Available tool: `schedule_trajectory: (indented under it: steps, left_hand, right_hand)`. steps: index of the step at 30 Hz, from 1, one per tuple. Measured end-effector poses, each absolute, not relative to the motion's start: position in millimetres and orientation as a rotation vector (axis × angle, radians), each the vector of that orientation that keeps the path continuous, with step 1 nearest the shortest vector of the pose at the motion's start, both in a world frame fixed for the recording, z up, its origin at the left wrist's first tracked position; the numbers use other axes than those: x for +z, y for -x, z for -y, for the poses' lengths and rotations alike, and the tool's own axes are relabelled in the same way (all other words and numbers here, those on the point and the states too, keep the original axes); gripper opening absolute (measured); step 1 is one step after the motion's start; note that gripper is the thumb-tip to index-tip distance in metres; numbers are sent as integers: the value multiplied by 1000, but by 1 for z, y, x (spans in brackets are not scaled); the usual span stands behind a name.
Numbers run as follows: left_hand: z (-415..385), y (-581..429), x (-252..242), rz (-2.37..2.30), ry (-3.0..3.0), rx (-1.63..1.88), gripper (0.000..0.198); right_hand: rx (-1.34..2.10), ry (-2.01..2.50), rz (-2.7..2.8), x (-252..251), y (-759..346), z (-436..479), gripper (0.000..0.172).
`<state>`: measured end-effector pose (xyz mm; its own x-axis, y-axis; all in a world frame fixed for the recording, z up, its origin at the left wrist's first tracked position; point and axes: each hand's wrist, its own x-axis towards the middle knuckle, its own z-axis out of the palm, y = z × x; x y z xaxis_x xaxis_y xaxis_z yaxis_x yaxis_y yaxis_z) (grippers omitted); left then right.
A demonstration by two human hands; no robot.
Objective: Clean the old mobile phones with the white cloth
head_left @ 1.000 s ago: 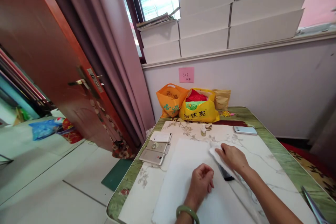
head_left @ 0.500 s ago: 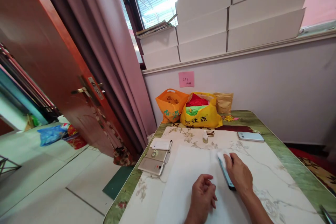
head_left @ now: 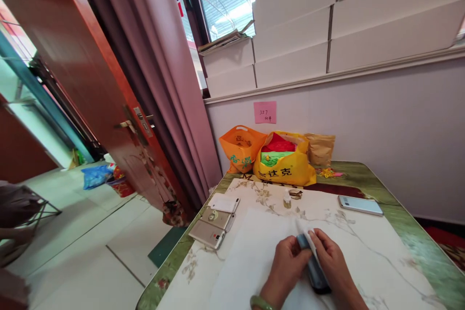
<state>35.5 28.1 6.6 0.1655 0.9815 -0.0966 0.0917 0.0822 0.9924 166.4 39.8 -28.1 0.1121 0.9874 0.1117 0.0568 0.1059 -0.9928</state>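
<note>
A blue-grey smartphone (head_left: 317, 272) lies tilted between my hands above a white paper sheet (head_left: 240, 256). My left hand (head_left: 288, 262), with a green bangle on its wrist, has its fingers closed on the phone's upper left edge. My right hand (head_left: 332, 259) pinches a white tissue (head_left: 308, 238) along the phone's upper right side; part of the tissue is hidden by the fingers. Several other phones (head_left: 209, 232) lie overlapping at the left of the table. Another phone (head_left: 360, 205) with a pale blue back rests at the right.
A small clear bottle (head_left: 287, 199) stands beside a brown loop (head_left: 296, 194). Behind are an orange bag (head_left: 241, 150), a yellow bag (head_left: 286, 169) and a brown paper pouch (head_left: 321, 149). A wooden door (head_left: 98, 82) stands at left. Part of a person (head_left: 14, 232) shows at far left.
My left hand has moved right and up from beside the phone and taken hold of it. My right hand has shifted lower with the tissue. The view has turned left.
</note>
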Motion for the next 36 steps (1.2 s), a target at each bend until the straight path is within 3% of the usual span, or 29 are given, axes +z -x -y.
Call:
schedule_trajectory:
  steps: [7,15,21,28,36]
  left_hand:
    - [-10,-27,6,-1261,-1072,1028,28]
    - [7,5,13,-1241,-967,1130,35]
    - [17,0,24,-1223,-1092,991,27]
    - [15,-8,22,-1355,-879,1235,42]
    - [10,-9,18,-1302,-594,1612,47]
  right_hand:
    - [1241,1074,1406,-26,-154,-41,42]
    - [1040,1261,1448,-21,-157,-33,46]
    - [1017,1109,1604,-11,-141,-18,41]
    - [800,1271,1811,-16,-134,-14,44]
    - [989,1202,1469,-18,-135,-23,47]
